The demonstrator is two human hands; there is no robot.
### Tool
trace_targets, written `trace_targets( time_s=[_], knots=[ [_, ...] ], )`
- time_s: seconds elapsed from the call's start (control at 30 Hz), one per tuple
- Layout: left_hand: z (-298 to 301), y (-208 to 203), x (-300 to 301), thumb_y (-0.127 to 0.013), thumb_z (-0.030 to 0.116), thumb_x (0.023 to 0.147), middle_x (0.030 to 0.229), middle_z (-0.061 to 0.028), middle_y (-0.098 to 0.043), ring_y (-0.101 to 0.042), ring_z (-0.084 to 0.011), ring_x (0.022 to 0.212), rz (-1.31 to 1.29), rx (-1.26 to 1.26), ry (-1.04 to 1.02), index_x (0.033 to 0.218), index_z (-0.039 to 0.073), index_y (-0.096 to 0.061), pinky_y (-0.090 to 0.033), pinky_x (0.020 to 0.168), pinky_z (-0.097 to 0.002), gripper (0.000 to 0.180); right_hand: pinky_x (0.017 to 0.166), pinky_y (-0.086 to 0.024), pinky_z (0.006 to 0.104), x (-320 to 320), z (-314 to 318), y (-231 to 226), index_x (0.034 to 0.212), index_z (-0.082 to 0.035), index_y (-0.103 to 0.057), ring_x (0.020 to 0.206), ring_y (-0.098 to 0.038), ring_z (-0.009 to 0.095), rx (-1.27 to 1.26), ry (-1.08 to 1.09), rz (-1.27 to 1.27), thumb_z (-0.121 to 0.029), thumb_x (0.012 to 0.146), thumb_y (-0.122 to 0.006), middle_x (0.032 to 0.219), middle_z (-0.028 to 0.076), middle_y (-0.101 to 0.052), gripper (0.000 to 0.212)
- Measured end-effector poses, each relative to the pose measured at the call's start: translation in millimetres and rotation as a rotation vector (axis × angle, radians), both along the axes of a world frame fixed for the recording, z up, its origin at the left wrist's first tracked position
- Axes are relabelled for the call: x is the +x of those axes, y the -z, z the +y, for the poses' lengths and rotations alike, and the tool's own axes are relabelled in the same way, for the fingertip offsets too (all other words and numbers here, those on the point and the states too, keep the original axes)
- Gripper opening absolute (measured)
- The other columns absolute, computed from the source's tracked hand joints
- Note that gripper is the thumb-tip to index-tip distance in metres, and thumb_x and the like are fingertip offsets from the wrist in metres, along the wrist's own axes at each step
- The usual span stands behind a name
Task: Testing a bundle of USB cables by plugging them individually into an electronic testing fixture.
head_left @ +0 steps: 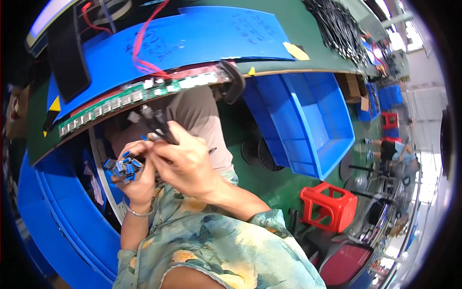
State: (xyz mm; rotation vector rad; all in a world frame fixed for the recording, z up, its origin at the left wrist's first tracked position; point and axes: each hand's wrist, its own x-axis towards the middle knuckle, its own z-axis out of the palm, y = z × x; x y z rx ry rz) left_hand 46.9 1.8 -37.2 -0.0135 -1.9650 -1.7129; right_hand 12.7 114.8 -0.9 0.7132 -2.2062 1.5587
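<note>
My left hand (142,185) is closed around a bunch of cable plugs (124,168) with blue inserts and metal shells, their ends fanned out. Pressed against it, my right hand (185,161) grips several dark plugs (153,123) that point up toward the bench edge. The fingertips of both hands meet between the two bunches. Whether the bunches belong to the same cables is hidden by my fingers. Just beyond the hands, a long green circuit board strip (115,102) runs along the bench edge, with a black clamp (233,83) at its right end.
A blue sheet (202,36) with handwriting and red wires (139,43) lies on the bench. Black cables (337,31) are heaped at the far right. Blue bins (315,130) stand right and lower left (62,212). A red stool (332,207) is on the floor; a person (399,151) is farther off.
</note>
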Motion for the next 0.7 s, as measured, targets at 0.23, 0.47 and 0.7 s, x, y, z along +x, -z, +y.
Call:
trace_targets(
  time_s=[0.23, 0.47, 0.7],
  knots=[
    [-3, 12, 1, -0.057, -0.008, 0.069, 0.084, -0.0094, -0.057, -0.053, -0.0189, 0.08, 0.005, -0.007, -0.132, 0.084, -0.003, -0.056, -0.041, 0.073, -0.0288, 0.016, 0.04, -0.039, 0.0289, 4, -4, 3, 0.072, 0.002, -0.058, 0.049, -0.05, 0.022, -0.083, 0.021, 0.022, -0.001, 0.064, -0.063, 0.063, 0.01, -0.047, 0.009],
    [-8, 13, 0, -0.055, -0.005, 0.072, 0.09, -0.0111, -0.056, -0.053, -0.0194, 0.082, 0.042, -0.131, -0.157, 0.089, -0.003, -0.056, -0.041, 0.077, -0.0306, 0.017, 0.04, -0.039, 0.0304, 5, -11, 3, 0.071, -0.001, -0.059, 0.049, -0.049, 0.023, -0.187, 0.006, 0.027, 0.002, 0.062, -0.061, 0.065, 0.009, -0.045, 0.009],
    [-7, 11, -5, -0.053, -0.001, 0.077, 0.091, -0.0096, -0.054, -0.052, -0.0161, 0.08, 0.109, -0.067, -0.139, 0.093, -0.004, -0.052, -0.041, 0.076, -0.0279, 0.016, 0.041, -0.04, 0.0318, 6, -12, 1, 0.07, -0.001, -0.059, 0.049, -0.051, 0.024, -0.212, -0.007, 0.001, 0.002, 0.064, -0.059, 0.067, 0.009, -0.047, 0.007]
  ],
)
